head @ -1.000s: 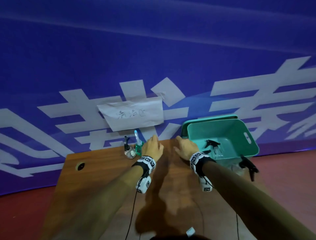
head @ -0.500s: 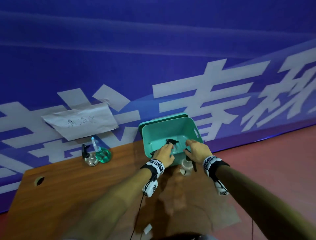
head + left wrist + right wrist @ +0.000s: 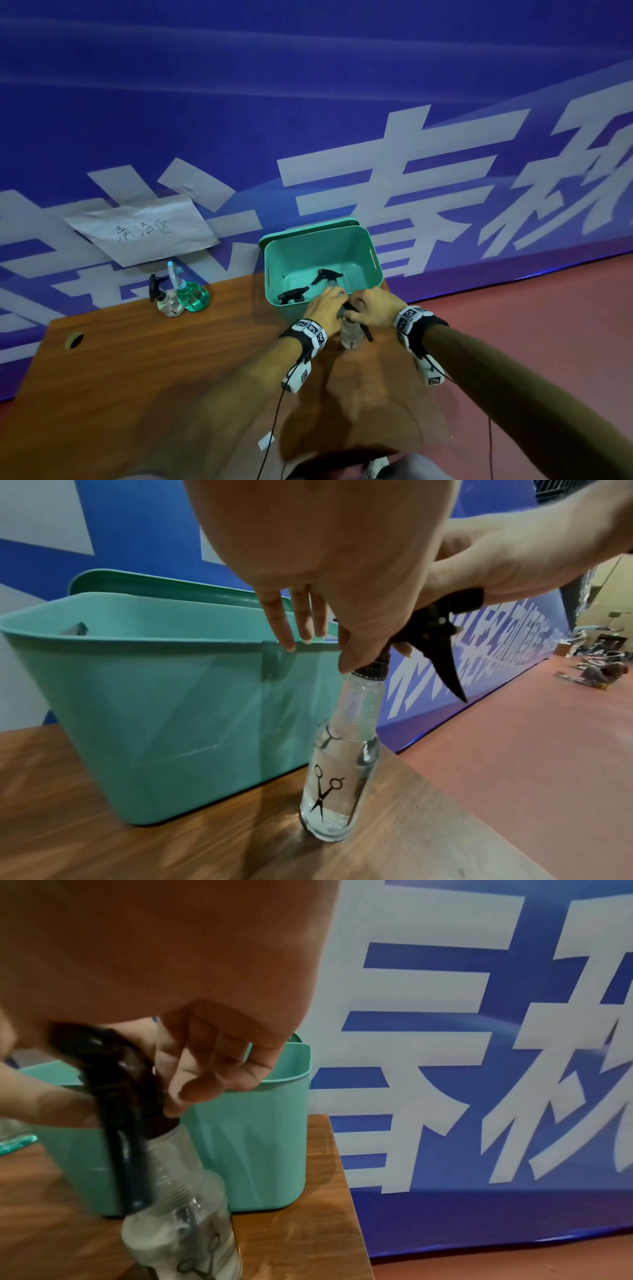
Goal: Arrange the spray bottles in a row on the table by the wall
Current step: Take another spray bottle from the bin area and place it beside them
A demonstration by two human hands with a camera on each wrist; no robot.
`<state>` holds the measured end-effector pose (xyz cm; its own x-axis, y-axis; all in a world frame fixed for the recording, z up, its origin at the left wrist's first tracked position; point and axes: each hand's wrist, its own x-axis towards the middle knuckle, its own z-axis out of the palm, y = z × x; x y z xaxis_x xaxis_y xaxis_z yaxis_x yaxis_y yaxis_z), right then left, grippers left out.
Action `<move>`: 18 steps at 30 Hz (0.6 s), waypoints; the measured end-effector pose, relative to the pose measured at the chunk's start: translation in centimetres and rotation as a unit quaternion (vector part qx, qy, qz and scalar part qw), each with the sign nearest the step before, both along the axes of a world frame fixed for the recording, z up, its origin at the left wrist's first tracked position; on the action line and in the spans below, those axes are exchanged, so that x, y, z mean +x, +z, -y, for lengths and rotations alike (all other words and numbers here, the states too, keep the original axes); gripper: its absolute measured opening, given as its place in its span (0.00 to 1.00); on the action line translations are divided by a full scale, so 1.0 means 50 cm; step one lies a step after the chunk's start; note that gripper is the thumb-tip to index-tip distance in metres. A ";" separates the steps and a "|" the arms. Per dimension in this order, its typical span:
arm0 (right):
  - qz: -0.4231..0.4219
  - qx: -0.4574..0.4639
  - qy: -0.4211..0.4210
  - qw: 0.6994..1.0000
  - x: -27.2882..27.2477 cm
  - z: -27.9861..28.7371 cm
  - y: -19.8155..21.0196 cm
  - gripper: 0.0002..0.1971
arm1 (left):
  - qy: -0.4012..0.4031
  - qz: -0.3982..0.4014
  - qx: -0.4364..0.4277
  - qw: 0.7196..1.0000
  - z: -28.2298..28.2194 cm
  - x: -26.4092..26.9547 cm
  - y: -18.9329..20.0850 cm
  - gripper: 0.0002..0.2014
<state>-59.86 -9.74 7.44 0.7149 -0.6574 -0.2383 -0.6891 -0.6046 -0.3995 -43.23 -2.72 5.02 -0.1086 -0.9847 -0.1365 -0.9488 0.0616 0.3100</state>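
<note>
A clear spray bottle [image 3: 350, 334] [image 3: 337, 777] [image 3: 185, 1218] with a black trigger head and a scissors print stands on the wooden table [image 3: 154, 359], just in front of the teal bin [image 3: 315, 236]. My right hand [image 3: 371, 308] [image 3: 164, 1074] grips its black head from the right. My left hand [image 3: 329, 303] [image 3: 320, 631] pinches the collar with thumb and forefinger, while its other fingers point down at the bin rim [image 3: 154, 642]. Two more black-headed bottles [image 3: 327, 275] [image 3: 293, 294] lie inside the bin. By the wall stand a clear bottle [image 3: 168, 301] and a green one [image 3: 191, 296], side by side.
A paper sign [image 3: 140, 229] hangs on the blue banner wall above the two standing bottles. The table's right edge [image 3: 445, 791] runs close beside the gripped bottle, with red floor beyond. A cable hole [image 3: 73, 341] sits at the table's left. Bare wood lies between the standing bottles and the bin.
Both hands moved right, from the table's middle by the wall to the bin. They have since closed in on the head of the clear bottle in front of it.
</note>
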 end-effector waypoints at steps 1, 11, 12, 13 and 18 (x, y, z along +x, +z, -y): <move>-0.004 -0.003 0.012 1.000 0.002 0.000 0.001 0.15 | 0.004 0.005 0.002 1.000 -0.004 0.004 -0.002 0.25; -0.054 -0.118 0.057 0.990 0.018 -0.016 -0.009 0.19 | 0.075 -0.004 -0.012 0.997 -0.050 0.023 -0.001 0.14; -0.056 -0.117 0.062 0.990 0.018 -0.017 -0.009 0.20 | 0.081 -0.010 -0.011 0.997 -0.054 0.026 0.000 0.13; -0.057 -0.118 0.071 0.989 0.019 -0.018 -0.009 0.21 | 0.089 -0.020 -0.004 0.996 -0.058 0.029 0.004 0.12; -0.053 -0.110 0.105 0.987 0.031 -0.022 0.007 0.25 | 0.122 -0.099 0.058 0.986 -0.083 0.053 -0.001 0.15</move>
